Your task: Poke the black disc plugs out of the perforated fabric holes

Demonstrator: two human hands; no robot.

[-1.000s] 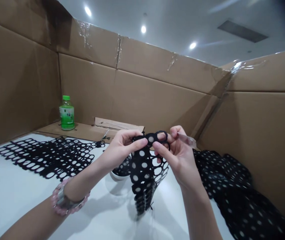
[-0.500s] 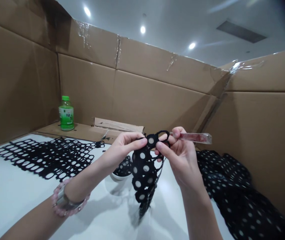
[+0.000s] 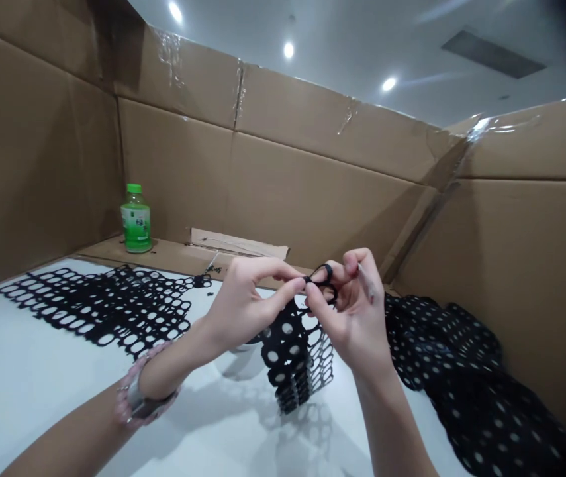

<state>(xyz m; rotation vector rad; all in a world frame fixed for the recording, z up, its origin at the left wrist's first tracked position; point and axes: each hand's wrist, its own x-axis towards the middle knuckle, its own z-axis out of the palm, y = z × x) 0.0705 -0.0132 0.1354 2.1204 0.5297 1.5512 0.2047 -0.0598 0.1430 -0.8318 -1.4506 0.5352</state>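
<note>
In front of me hangs a strip of black fabric [image 3: 285, 354] with white dots at one part and open round holes at another. My left hand [image 3: 250, 301] pinches its top edge between thumb and fingertips. Close beside it, my right hand [image 3: 355, 311] grips the same edge, where black loops stand up between the fingers. A slim clear stick [image 3: 366, 281] is tucked in the right hand's fingers, seen nearly end-on; its kind is unclear. Behind the left wrist and fabric, a white bowl [image 3: 240, 366] is mostly hidden.
A holed black mesh sheet [image 3: 108, 305] lies at left on the white table [image 3: 203, 430]. Dotted black fabric [image 3: 476, 391] is heaped at right. A green bottle [image 3: 136, 222] and a cardboard strip [image 3: 237, 244] are at the back. Cardboard walls [image 3: 322, 179] surround the table.
The held strip has turned, and its holed part now shows at the right. My left hand has shifted right, closer to the right hand. The clear stick has swung from sideways to nearly end-on.
</note>
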